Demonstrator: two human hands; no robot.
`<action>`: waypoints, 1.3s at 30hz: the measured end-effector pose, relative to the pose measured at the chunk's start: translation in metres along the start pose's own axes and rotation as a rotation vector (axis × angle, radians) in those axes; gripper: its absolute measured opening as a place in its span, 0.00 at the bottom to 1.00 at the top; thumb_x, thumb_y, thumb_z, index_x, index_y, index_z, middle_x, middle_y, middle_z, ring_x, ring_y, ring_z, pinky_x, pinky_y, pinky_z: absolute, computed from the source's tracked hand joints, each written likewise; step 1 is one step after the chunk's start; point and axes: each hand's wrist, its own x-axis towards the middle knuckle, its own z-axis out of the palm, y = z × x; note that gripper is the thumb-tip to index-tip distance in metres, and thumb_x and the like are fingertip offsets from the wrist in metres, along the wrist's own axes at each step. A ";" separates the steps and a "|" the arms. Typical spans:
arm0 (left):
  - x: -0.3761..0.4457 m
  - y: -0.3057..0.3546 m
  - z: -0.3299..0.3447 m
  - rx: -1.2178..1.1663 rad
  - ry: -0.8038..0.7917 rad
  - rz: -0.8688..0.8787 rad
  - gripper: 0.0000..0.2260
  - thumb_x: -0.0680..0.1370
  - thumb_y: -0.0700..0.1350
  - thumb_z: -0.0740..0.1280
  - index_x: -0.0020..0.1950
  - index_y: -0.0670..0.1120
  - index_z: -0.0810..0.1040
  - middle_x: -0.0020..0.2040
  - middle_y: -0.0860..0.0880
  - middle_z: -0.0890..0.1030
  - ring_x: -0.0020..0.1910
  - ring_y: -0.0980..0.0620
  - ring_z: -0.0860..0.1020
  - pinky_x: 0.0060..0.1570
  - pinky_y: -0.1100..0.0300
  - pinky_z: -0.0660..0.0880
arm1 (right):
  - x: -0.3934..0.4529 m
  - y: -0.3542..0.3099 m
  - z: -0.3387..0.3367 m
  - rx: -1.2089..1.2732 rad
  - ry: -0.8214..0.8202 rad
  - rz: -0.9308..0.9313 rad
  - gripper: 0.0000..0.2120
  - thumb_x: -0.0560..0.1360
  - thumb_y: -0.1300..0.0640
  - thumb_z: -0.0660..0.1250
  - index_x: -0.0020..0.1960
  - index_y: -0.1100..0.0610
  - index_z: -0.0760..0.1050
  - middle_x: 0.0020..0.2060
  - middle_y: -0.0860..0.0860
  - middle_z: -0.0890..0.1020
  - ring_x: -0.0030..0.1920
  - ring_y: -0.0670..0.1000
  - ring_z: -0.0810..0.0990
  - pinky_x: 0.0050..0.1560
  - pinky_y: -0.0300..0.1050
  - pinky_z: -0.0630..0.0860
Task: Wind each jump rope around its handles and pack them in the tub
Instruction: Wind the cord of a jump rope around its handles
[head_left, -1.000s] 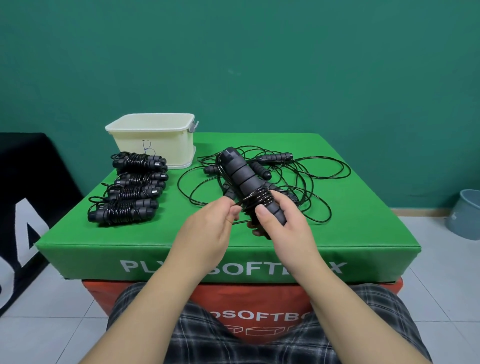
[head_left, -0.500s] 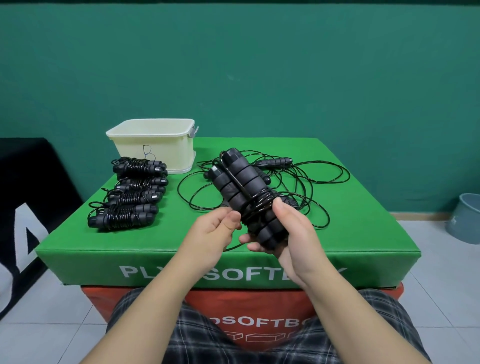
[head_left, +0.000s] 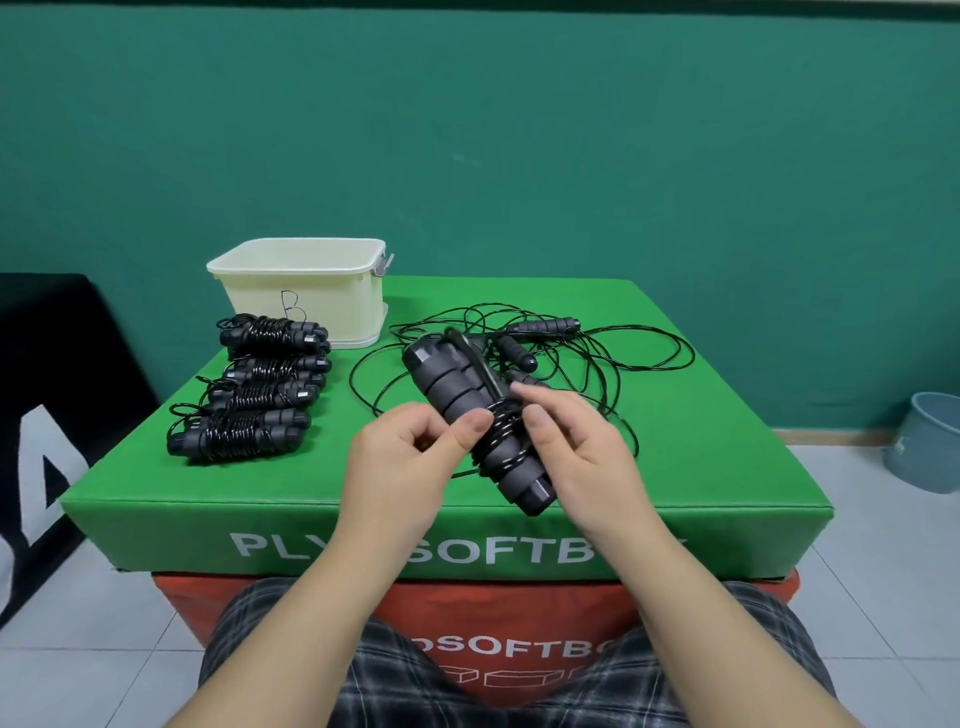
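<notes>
A pair of black jump rope handles (head_left: 452, 387) is held side by side above the green box's front half, with several turns of thin black cord around the lower part. My right hand (head_left: 576, 457) grips the handles from the right. My left hand (head_left: 410, 457) pinches the cord against the handles with thumb and fingers. Loose black cord (head_left: 613, 358) and more handles (head_left: 545, 327) lie tangled behind my hands. Several wound jump ropes (head_left: 249, 415) lie in a row at the left. The cream tub (head_left: 306, 291) stands at the back left.
The green soft box (head_left: 701, 467) sits on a red one, with its front edge just before my knees. A grey bucket (head_left: 930, 441) stands on the tiled floor at the right. A black mat leans at the left.
The handle pair has turned in my hands, and my left hand has brought the cord round to its near left side. The view has tilted slightly.
</notes>
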 end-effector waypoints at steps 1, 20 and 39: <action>0.001 0.001 -0.002 0.026 0.004 0.040 0.25 0.69 0.61 0.67 0.26 0.42 0.67 0.24 0.55 0.65 0.26 0.57 0.64 0.28 0.66 0.60 | 0.000 0.000 0.001 0.008 -0.044 0.022 0.10 0.74 0.47 0.60 0.53 0.41 0.75 0.51 0.42 0.80 0.55 0.39 0.77 0.59 0.33 0.69; 0.001 -0.021 -0.002 0.232 -0.130 0.251 0.18 0.74 0.58 0.60 0.39 0.45 0.80 0.35 0.54 0.74 0.37 0.56 0.72 0.37 0.63 0.67 | -0.006 -0.010 0.006 -0.139 -0.212 0.195 0.36 0.68 0.53 0.72 0.74 0.51 0.63 0.66 0.44 0.69 0.67 0.43 0.69 0.70 0.42 0.63; 0.005 -0.011 -0.007 0.439 -0.335 0.053 0.16 0.75 0.61 0.48 0.37 0.53 0.67 0.28 0.52 0.69 0.28 0.55 0.68 0.30 0.57 0.61 | -0.002 -0.011 0.005 0.316 0.063 0.276 0.23 0.63 0.61 0.74 0.54 0.44 0.76 0.42 0.45 0.82 0.37 0.44 0.76 0.41 0.38 0.74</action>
